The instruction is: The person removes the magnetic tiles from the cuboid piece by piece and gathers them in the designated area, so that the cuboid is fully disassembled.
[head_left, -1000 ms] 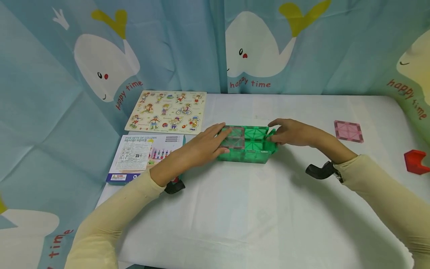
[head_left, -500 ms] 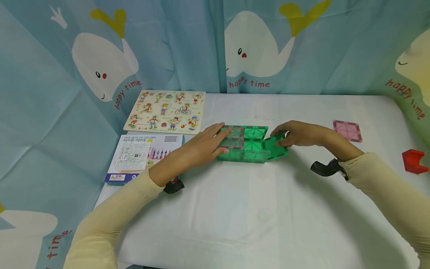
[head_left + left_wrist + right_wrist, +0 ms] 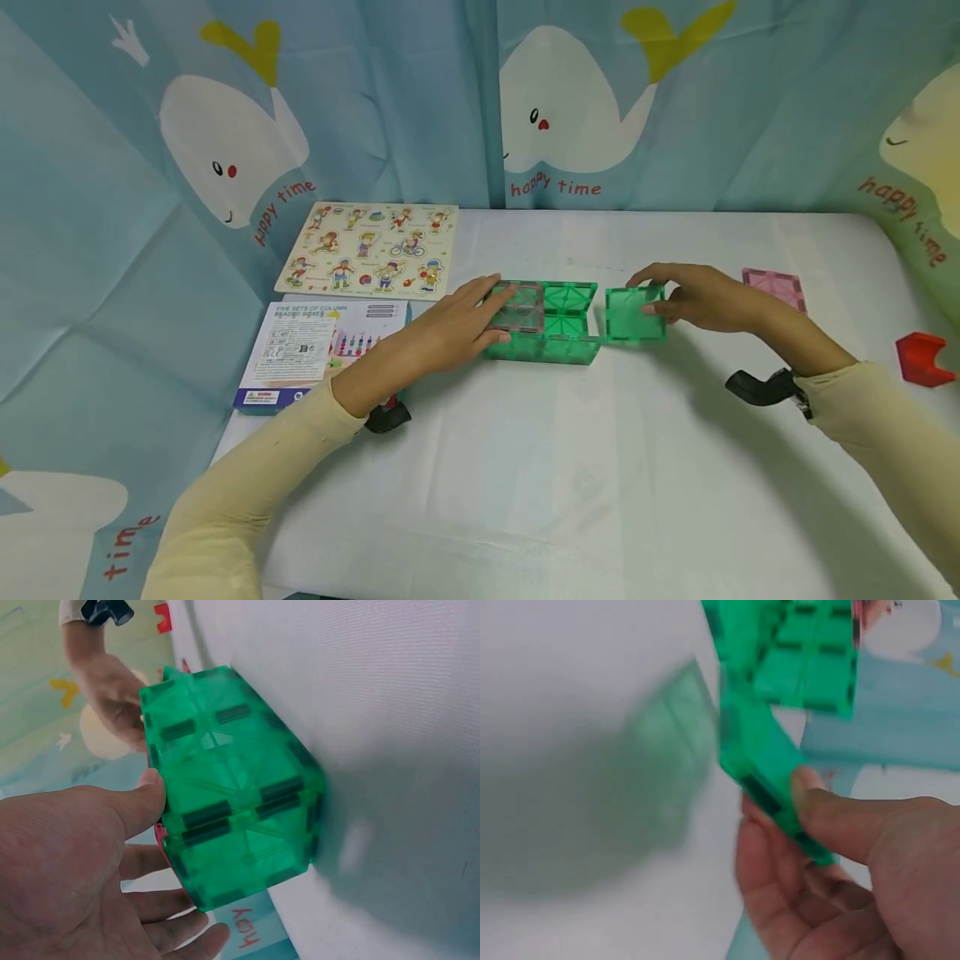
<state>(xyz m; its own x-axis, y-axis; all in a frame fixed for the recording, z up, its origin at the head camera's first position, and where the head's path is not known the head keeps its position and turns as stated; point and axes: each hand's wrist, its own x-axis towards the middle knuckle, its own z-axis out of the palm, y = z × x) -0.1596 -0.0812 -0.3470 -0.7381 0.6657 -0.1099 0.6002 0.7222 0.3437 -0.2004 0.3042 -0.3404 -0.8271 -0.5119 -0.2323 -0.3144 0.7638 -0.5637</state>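
Observation:
A box-like build of translucent green magnetic tiles (image 3: 566, 348) stands on the white-covered table, with a pink tile panel (image 3: 528, 318) over its left part. My left hand (image 3: 450, 329) rests on the build's left end, fingers extended, the thumb against its near top edge in the left wrist view. To the right of the build, my right hand (image 3: 705, 296) pinches a green square magnetic tile (image 3: 628, 317) between thumb and fingers. The tile's left edge is at the build's right end; whether they touch there I cannot tell. In the right wrist view the picture is blurred.
A pink square tile (image 3: 780, 287) lies behind my right wrist. Farther right is a red block with a notch (image 3: 925, 360). A picture puzzle board (image 3: 371, 250) and a beaded-boxes carton (image 3: 300, 350) lie on the left. A patterned curtain (image 3: 420, 108) hangs behind.
My right hand has moved to the right, swinging the green square tile out from the build's right end. My left hand has stayed on the build.

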